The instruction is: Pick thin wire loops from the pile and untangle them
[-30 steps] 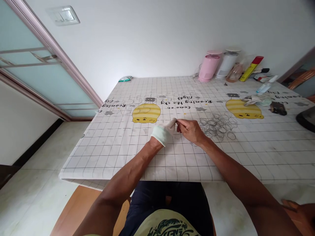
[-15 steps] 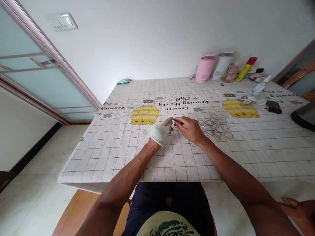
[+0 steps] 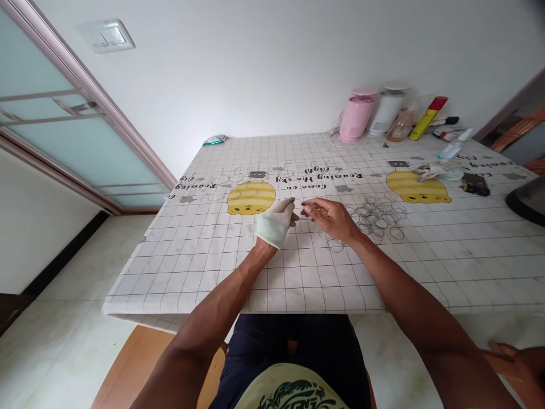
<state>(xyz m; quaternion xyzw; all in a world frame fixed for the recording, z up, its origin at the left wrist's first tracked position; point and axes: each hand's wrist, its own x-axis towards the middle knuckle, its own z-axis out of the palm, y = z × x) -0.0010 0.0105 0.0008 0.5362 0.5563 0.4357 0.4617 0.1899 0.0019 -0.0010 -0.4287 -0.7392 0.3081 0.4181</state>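
Observation:
My left hand wears a pale glove with a light green cuff. Its thumb and fingers are pinched together on a thin wire ring, of which only a faint arc shows. Close on the right, my bare right hand has its thumb and index finger drawn together at the other side of that ring; the exact contact is too fine to see. Beside and partly behind the right wrist lies a loose tangle of thin dark wire rings on the tablecloth.
Along the back wall stand a pink cylinder-shaped device, a white one and a yellow can with a red cap. To the right are a clear bottle, a crumpled cloth and a dark object. A green packet lies back left.
My hands have come slightly apart, the left moving a little left and the right fingers loosening and shifting a little right. The view has shifted slightly.

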